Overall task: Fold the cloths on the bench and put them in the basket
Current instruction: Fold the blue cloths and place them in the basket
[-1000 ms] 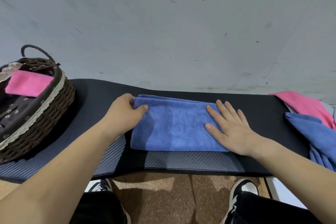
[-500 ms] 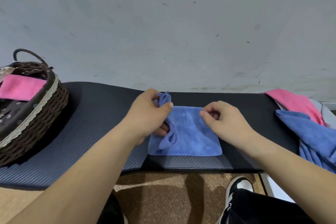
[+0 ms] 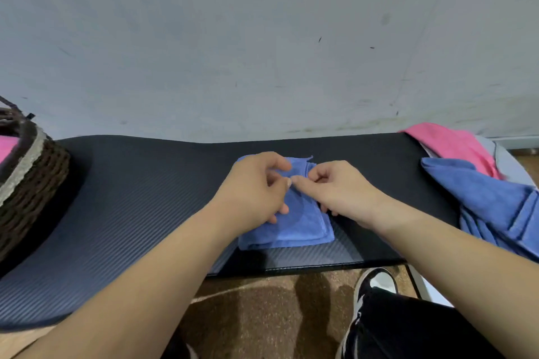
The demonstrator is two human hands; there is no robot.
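Where its layers meet, the folded blue cloth (image 3: 303,227) shows uneven edges.

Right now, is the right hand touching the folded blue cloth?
Touching. The head view shows the right hand pinching the folded blue cloth near its far edge.

Mount: worn on the person's head, one wide-angle view.
Facing: forward and down, across the bench (image 3: 131,198) to the wall (image 3: 262,52) beyond the fingers (image 3: 277,162).
Range: close; fingers on the blue cloth (image 3: 300,224) sat mid-frame.
Edges: basket (image 3: 32,183) cropped far left of the fingers, floor (image 3: 256,315) on their near side.
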